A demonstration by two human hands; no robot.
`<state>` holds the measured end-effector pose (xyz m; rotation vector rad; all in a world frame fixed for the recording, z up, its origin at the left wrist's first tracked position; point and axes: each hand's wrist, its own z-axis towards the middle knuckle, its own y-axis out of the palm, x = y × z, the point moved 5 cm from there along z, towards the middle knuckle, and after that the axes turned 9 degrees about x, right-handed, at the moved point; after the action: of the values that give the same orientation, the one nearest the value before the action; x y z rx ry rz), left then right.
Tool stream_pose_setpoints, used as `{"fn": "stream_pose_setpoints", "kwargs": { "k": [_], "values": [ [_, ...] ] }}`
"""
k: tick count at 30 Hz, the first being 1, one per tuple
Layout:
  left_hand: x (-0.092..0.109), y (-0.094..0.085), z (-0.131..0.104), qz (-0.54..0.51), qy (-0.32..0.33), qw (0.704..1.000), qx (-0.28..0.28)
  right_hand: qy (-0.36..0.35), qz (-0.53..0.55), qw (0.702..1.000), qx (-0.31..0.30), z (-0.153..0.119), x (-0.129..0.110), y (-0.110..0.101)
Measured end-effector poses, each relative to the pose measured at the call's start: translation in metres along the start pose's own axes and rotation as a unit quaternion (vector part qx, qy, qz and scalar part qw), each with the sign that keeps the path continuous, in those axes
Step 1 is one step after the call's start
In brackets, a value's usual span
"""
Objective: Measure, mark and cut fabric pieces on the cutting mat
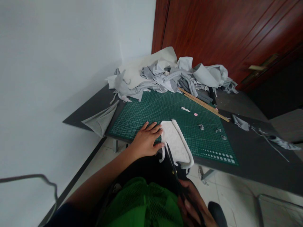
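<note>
A pale piece of fabric lies on the green cutting mat at the table's near edge, with its lower end hanging over. My left hand rests on the mat with its fingers spread, the fingertips and thumb touching the fabric's left edge. In my right hand, low in the view, is a pair of black scissors. The blades point up and away from me and reach the fabric near my left thumb. A narrow strip of the fabric curls down to the left of the blades.
Grey and white fabric scraps are heaped at the back against the wall and door. A wooden ruler lies slanted across the mat's far right. Small scraps dot the mat. A folded grey cloth overhangs the left edge.
</note>
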<state>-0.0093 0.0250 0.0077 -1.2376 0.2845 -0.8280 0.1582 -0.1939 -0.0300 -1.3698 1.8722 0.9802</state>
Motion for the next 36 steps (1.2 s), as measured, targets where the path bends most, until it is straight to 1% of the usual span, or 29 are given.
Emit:
{"fn": "stream_pose_setpoints", "kwargs": {
  "k": [4,9,12,16,19,22,28,36],
  "values": [
    [0.000,0.001,0.000,-0.001,0.001,1.000,-0.001,0.021,-0.005,0.999,0.043,0.006,0.000,0.010],
    [0.000,0.001,0.000,0.000,0.004,1.000,0.002,-0.020,-0.023,0.999,0.026,0.021,-0.003,0.025],
    [0.000,0.002,-0.001,-0.001,0.006,1.000,0.006,-0.029,-0.030,0.999,0.021,0.031,-0.003,0.028],
    [0.000,0.002,-0.001,-0.002,0.007,1.000,0.006,-0.032,-0.045,0.998,0.037,0.038,-0.007,0.030],
    [0.000,0.003,-0.001,-0.001,0.007,1.000,0.005,-0.037,-0.050,0.997,0.046,0.039,-0.012,0.033],
    [0.000,0.003,-0.002,0.000,0.008,1.000,0.007,-0.042,-0.061,0.996,0.043,0.038,-0.015,0.036],
    [0.000,0.004,-0.003,-0.003,0.012,1.000,0.011,-0.037,-0.066,0.996,0.051,0.038,-0.012,0.035],
    [0.000,0.003,-0.003,-0.005,0.010,1.000,0.011,-0.055,-0.086,0.994,0.048,0.036,-0.014,0.035]
  ]
}}
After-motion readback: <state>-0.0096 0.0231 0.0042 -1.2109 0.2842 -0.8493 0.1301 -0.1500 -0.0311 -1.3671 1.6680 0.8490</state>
